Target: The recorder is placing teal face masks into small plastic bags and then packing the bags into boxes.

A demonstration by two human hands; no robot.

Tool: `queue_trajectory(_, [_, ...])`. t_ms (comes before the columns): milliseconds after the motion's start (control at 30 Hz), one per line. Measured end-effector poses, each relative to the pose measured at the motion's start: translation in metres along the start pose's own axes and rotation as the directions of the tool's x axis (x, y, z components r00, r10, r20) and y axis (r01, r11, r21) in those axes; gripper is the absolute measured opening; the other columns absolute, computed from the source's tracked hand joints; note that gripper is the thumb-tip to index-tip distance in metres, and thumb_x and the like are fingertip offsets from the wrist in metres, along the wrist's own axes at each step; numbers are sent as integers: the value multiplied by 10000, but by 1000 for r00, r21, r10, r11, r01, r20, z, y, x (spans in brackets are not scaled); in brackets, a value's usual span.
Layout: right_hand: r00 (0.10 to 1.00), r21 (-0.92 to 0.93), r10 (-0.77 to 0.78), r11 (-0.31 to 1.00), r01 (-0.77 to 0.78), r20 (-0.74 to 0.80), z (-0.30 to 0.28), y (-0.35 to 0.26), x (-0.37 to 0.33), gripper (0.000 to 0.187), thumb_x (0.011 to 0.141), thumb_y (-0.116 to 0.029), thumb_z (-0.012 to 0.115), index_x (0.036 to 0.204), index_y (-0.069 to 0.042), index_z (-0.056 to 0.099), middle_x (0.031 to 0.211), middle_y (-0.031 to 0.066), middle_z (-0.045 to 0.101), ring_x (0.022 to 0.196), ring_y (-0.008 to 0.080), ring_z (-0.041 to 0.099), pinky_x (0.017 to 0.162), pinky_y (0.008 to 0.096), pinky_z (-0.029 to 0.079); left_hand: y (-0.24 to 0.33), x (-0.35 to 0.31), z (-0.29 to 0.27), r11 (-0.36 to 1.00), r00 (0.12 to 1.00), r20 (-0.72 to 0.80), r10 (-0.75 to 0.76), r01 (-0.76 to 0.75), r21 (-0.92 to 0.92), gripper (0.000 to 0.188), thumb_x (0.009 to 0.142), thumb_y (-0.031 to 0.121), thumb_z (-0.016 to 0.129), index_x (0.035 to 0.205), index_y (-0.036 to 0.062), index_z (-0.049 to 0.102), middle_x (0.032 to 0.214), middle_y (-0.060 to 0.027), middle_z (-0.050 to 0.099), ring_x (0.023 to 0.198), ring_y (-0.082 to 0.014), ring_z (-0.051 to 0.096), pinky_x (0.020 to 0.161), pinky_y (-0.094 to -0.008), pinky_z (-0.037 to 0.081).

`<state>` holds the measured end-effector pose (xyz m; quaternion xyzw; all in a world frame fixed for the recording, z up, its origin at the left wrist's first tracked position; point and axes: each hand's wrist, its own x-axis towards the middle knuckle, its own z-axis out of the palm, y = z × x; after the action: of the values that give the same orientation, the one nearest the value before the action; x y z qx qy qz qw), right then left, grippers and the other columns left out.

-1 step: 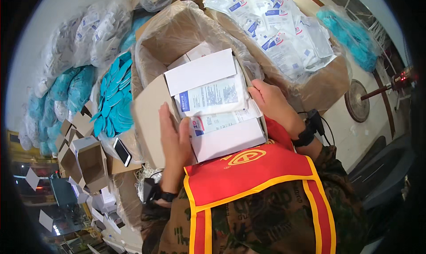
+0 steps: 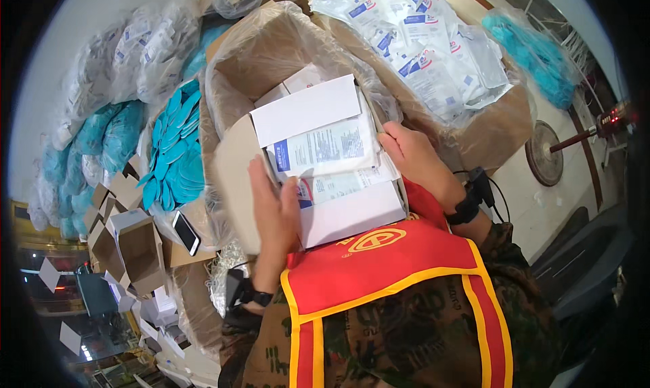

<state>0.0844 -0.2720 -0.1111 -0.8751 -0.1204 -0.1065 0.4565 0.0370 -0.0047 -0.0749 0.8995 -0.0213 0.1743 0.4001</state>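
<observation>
A small cardboard box (image 2: 233, 164), white outside and brown inside, sits tilted in front of me. Its long side flap stands out at the left, and white end flaps (image 2: 308, 110) fold up at top and bottom. Flat white and blue printed packets (image 2: 325, 151) fill it. My left hand (image 2: 276, 208) lies at the left edge beside the long flap, fingers stretched and thumb apart over the packets. At the right edge, my right hand (image 2: 413, 154) grips the box, its thumb on the near side; the other fingertips are partly hidden.
Behind stands a large plastic-lined carton (image 2: 271, 42) with white boxes inside. Another carton (image 2: 501, 137) at right is heaped with white packets (image 2: 426, 49). Turquoise oval pieces (image 2: 176, 147) pile at left, near a phone (image 2: 186, 232) and open empty boxes (image 2: 139, 252). A round-based stand (image 2: 545, 154) is far right.
My left hand has shifted slightly to the right, and the long left flap has swung inward with it. My right hand and the packets stay in place.
</observation>
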Motion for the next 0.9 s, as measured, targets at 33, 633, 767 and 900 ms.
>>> queue_trajectory(33, [1000, 18, 1, 1000, -1, -7, -1, 0, 1, 241, 928, -236, 540, 843, -17, 488, 759, 242, 578, 750, 457, 570, 606, 508, 432, -7, 0, 9, 998, 996, 75, 43, -47, 47, 493, 935, 16, 470, 1399, -89, 339, 1435, -217, 409, 1329, -235, 391, 1087, -315, 289])
queue_trajectory(633, [834, -298, -530, 780, 550, 153, -16, -30, 93, 482, 784, -215, 716, 1223, -75, 574, 1197, 152, 580, 1185, 318, 499, 1028, 408, 372, -30, 0, 18, 764, 986, 4, -169, 133, -632, 464, 955, 59, 496, 1388, -57, 379, 1348, -163, 485, 1214, -212, 482, 1033, -315, 360])
queue_trajectory(767, [859, -293, -460, 808, 510, 225, -21, -37, 117, 347, 847, -274, 649, 1114, -58, 606, 1065, 153, 626, 950, 318, 605, 866, 411, 469, -29, 7, 5, 953, 993, -62, -96, 73, -293, 443, 916, 66, 557, 1330, -43, 445, 1292, -164, 527, 1175, -240, 509, 1009, -333, 379])
queue_trajectory(900, [938, -68, -238, 963, 262, 254, -20, -44, 170, 280, 890, -308, 605, 985, -45, 628, 962, 158, 646, 768, 307, 623, 718, 391, 489, -6, 43, -21, 965, 958, -124, 260, -255, 51, 428, 865, 85, 612, 1272, -2, 510, 1248, -195, 556, 1147, -319, 531, 992, -381, 395])
